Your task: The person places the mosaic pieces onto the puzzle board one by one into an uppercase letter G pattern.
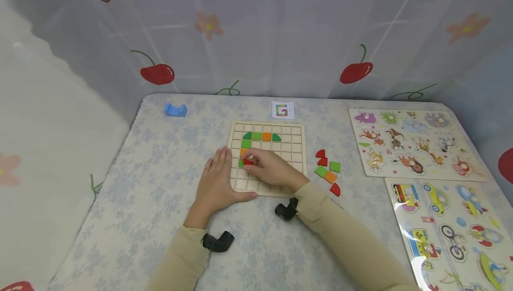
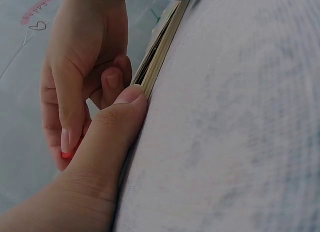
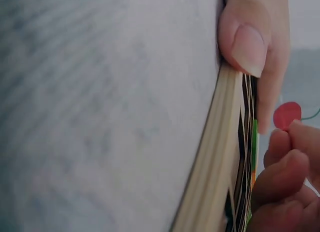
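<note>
A wooden grid board (image 1: 294,184) lies on the table with green and orange tiles set in its cells, curved green tiles (image 1: 276,138) at both ends of the top row. Over the left column, my right hand (image 1: 272,166) pinches a small red tile (image 1: 248,161) between thumb and fingers, which cover part of its outline. In the left wrist view, a sliver of the red tile (image 2: 66,154) shows at the fingertips. My left hand (image 1: 217,184) rests at the board's left side, fingers straight, its thumb (image 2: 112,122) against the front edge.
Loose red quarter-circles (image 1: 335,189) and green and orange squares (image 1: 330,176) lie right of the board. A pattern card (image 1: 282,110) is behind it, a blue block (image 1: 175,110) at back left. Animal (image 1: 417,144) and vehicle (image 1: 453,233) puzzle boards lie on the right.
</note>
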Demonstrator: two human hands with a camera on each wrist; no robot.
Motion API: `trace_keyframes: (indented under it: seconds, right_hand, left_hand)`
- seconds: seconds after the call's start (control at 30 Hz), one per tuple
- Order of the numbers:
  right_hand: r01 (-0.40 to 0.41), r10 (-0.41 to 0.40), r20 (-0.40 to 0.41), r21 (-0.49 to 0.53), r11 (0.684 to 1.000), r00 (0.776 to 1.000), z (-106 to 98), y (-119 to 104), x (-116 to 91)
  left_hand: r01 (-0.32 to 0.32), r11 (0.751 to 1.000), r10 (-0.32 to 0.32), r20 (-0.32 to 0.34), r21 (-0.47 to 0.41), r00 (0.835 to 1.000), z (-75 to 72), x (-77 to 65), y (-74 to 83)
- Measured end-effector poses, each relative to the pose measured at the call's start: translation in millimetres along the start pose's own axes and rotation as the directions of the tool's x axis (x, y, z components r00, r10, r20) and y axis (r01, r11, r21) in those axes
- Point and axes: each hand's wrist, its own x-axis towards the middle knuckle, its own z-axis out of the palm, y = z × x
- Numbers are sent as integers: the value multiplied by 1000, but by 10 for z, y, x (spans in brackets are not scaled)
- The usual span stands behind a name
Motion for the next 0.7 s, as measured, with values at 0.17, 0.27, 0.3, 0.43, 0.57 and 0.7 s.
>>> trace_keyframes:
  seconds: [0.17, 0.27, 0.3, 0.43, 0.57, 0.7]
  right_hand:
    - [0, 1, 9, -73, 997, 1000, 30, -51, 20]
    - [21, -18, 20, -154, 988, 1000, 43, -59, 33]
    - [30, -26, 25, -179, 983, 999, 47, -58, 39]
    - [55, -46, 43, -243, 968, 998, 63, -46, 57]
    - [71, -60, 48, -255, 964, 997, 77, -31, 60]
    - [97, -89, 41, -265, 959, 995, 87, -18, 52]
  left_hand:
    - [-10, 1000, 10, -10, 7, 1000, 12, 11, -9]
    - [-11, 1000, 11, -9, 9, 1000, 9, 5, -7]
    - [-11, 1000, 11, -8, 9, 1000, 8, 3, -5]
    - [-6, 1000, 6, -2, 3, 1000, 0, -7, 1]
    - [-1, 1000, 1, 6, 4, 1000, -6, -8, 4]
    - [4, 1000, -4, 10, 9, 1000, -8, -9, 7]
